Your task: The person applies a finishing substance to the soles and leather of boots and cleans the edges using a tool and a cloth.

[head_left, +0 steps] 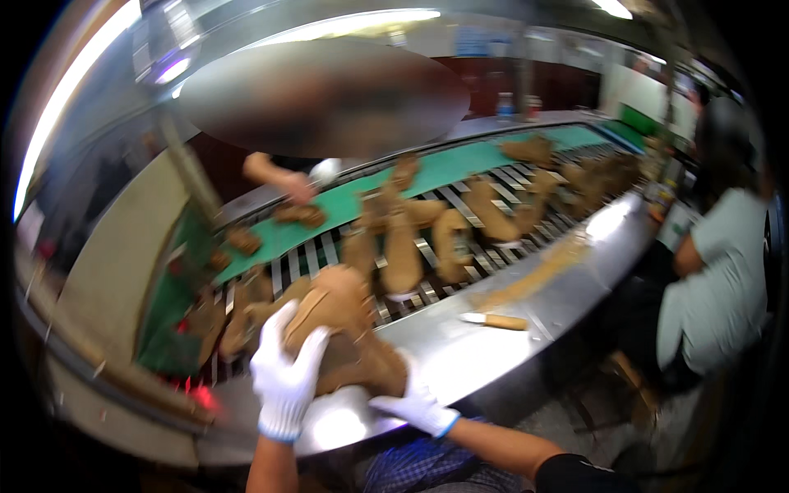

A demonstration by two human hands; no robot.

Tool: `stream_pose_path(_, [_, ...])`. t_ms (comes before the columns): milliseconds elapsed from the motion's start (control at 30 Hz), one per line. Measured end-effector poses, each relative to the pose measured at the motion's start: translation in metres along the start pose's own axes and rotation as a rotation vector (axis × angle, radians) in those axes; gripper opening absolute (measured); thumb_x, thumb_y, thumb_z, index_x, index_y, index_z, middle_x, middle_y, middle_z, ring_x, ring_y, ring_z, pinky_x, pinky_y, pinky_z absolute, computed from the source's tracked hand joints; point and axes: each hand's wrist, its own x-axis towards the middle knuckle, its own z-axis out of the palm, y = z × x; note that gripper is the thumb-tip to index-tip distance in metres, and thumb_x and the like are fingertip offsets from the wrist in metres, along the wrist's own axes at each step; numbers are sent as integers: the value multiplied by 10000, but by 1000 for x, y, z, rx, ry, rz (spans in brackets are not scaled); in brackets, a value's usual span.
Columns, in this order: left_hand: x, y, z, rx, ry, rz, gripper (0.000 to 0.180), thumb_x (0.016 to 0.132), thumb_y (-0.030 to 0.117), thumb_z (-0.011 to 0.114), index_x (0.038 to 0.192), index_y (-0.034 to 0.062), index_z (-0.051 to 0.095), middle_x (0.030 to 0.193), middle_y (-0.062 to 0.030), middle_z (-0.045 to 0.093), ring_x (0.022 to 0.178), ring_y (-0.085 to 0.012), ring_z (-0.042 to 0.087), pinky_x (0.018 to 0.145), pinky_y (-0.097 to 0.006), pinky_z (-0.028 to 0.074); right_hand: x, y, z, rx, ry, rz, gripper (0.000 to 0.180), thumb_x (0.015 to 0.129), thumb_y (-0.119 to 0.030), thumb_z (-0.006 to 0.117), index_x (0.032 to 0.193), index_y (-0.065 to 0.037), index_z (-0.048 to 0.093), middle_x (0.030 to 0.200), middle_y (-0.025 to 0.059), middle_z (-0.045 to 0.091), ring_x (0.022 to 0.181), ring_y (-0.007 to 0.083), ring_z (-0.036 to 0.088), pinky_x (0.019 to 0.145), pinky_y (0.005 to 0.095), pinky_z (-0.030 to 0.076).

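Note:
A tan suede-like boot (337, 308) is tilted above the near metal ledge, its toe end toward the conveyor. My left hand (288, 370), in a white knit glove, grips its left side with thumb and fingers apart around it. My right hand (421, 407), gloved too, is closed against the boot's near right end; some of its fingers are hidden behind the boot. To the right, a wooden-handled knife (503, 322) with a short blade lies on the ledge, apart from both hands.
Several more brown boots or boot pieces (401, 255) lie on the slatted roller conveyor (456, 201). Behind it runs a green belt (320, 234), where a co-worker's hand (297, 189) reaches in. Another person (715, 279) sits at the right. Brown dust streaks the metal ledge (444, 341).

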Motion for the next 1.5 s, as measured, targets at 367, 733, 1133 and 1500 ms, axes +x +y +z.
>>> stream_pose_path(367, [-84,-91,-11,-278,-282,-215,707,986,264,783,1533,-77,492,1303,-204,718,1205,-271,706,1062,-385,559,25,-56,-158,464,196,36,633,916,-168,771,1477,13,540,1328,116,673,1197,232,654,1066,401,535])
stream_pose_path(733, [-143,-183,-59,92,-28,-458,505,945,81,750,1404,-80,613,1236,-230,755,1148,-273,744,1020,-373,587,104,13,-411,-782,1007,165,628,969,-235,776,1492,19,540,1410,230,651,1318,344,634,1140,430,489])
stream_pose_path(1133, [104,-177,-3,457,-196,286,558,951,309,775,1393,-3,638,1305,-222,715,1188,-403,693,1048,-474,547,199,-88,-136,-695,-136,-416,357,952,-189,747,1282,-61,695,1170,177,744,1022,328,765,899,411,619])
stream_pose_path(1500, [371,-332,163,872,-417,-69,792,923,386,782,1561,56,449,1679,-150,417,1498,-347,464,1154,-462,504,442,-66,-118,-677,-33,-527,317,974,-165,742,1272,-67,690,1109,154,757,974,309,760,867,387,611])
